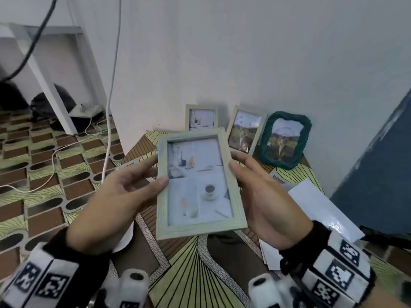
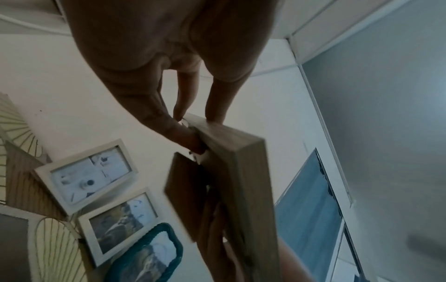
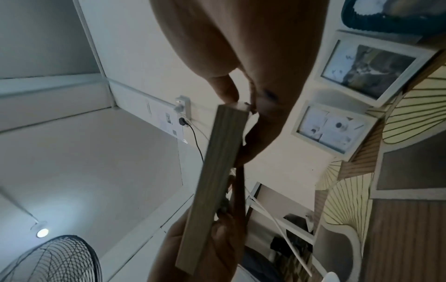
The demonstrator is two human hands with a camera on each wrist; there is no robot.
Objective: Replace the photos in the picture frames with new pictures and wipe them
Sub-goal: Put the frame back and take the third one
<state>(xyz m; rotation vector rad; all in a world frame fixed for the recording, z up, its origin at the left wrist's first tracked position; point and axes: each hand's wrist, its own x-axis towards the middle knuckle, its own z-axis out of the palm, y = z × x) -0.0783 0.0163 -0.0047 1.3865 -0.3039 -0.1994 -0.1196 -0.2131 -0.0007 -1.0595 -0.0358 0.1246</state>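
Observation:
I hold a pale wooden picture frame (image 1: 198,183) upright over the table with both hands; its picture shows a white still life with a cup. My left hand (image 1: 153,174) grips the left edge, thumb on the front and fingers behind. My right hand (image 1: 238,167) grips the right edge the same way. In the left wrist view the frame's side (image 2: 241,171) and its brown back stand (image 2: 185,190) show. The right wrist view shows the frame edge (image 3: 214,171) pinched between thumb and fingers.
Three frames lean on the wall behind: a small pale one (image 1: 201,117), a pale one with a landscape (image 1: 244,128) and a teal woven one (image 1: 284,140). White sheets (image 1: 315,205) lie at the right beside a dark blue panel (image 1: 378,163). A white cable (image 1: 109,130) hangs at left.

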